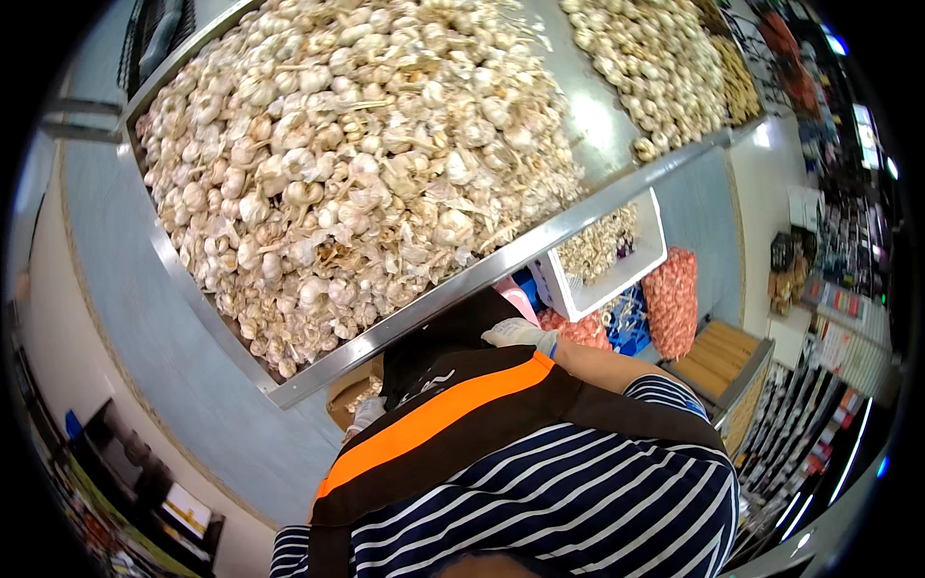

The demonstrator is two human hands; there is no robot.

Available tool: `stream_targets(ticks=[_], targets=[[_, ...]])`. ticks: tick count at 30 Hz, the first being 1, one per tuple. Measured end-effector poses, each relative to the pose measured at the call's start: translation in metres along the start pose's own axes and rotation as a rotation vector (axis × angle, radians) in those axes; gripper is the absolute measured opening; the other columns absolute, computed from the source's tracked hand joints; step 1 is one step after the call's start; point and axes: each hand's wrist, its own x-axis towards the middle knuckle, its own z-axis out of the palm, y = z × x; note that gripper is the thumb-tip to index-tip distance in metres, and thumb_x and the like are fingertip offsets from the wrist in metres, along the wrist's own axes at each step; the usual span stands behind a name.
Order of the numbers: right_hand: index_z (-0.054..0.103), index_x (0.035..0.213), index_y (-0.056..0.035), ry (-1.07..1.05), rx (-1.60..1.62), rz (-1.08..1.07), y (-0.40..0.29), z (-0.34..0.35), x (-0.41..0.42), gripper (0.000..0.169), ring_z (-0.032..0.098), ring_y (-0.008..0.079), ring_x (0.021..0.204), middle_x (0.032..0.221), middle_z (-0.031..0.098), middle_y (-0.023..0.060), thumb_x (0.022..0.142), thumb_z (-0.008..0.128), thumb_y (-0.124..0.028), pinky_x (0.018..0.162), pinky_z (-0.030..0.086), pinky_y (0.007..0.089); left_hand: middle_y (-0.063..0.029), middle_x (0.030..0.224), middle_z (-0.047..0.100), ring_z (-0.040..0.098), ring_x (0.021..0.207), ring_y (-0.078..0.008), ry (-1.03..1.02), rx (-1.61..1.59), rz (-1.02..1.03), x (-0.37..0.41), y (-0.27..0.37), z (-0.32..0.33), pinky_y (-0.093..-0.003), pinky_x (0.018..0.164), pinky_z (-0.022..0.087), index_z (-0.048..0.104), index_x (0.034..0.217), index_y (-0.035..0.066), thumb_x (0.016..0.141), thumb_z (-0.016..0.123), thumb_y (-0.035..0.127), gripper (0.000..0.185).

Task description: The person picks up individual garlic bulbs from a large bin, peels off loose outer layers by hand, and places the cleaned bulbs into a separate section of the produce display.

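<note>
A large heap of garlic bulbs (361, 166) with loose papery skins fills the near part of a steel-rimmed table (506, 261). Below the table's edge, my gloved right hand (519, 334) rests at the side of my dark apron (448, 386); its fingertips are partly hidden. My gloved left hand (367, 413) hangs low on the other side, beside a cardboard box (347, 396) with garlic inside, and the apron covers part of it. Whether either hand holds something cannot be made out.
A second pile of garlic (650, 65) lies farther along the table. Under its edge are a white foam box (618, 290) holding garlic pieces, red mesh sacks of garlic (670, 303) and a blue crate (630, 325). A wooden-topped stand (723, 354) is at the right; shelves stand beyond.
</note>
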Motion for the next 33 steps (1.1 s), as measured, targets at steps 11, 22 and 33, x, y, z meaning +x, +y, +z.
stream_targets(ticks=[11,22,33], targets=[[0.067,0.115,-0.0041,-0.109,0.029,-0.336,0.102,-0.097,-0.014,0.034,0.066,0.0384,0.105,0.106,0.07,0.0219,0.095,0.054,-0.027,0.089,0.052,0.0441,-0.0267,0.112,0.068,0.063,0.11,-0.0406,-0.032,-0.259,-0.001,-0.004,0.107,0.061,-0.0441,0.098,0.05,0.069,0.11,-0.003,0.081,0.073,0.045,0.057],[0.064,0.123,-0.007,-0.592,-0.01,0.103,0.111,-0.108,-0.01,0.048,0.062,0.0372,0.118,0.12,0.067,0.0211,0.091,0.06,-0.042,0.099,0.048,0.0476,-0.0246,0.117,0.067,0.062,0.112,-0.0397,-0.181,-0.592,0.078,-0.002,0.116,0.09,-0.044,0.101,0.047,0.067,0.118,0.0,0.085,0.068,0.047,0.058],[0.058,0.107,0.0001,1.067,-0.385,0.181,0.129,-0.214,-0.047,0.024,0.054,0.0431,0.098,0.101,0.057,0.0231,0.087,0.062,-0.011,0.087,0.042,0.0521,-0.0155,0.115,0.061,0.057,0.106,-0.0389,1.036,0.099,0.475,-0.057,0.181,-0.114,-0.0546,0.095,0.043,0.066,0.111,0.007,0.07,0.078,0.017,0.044]])
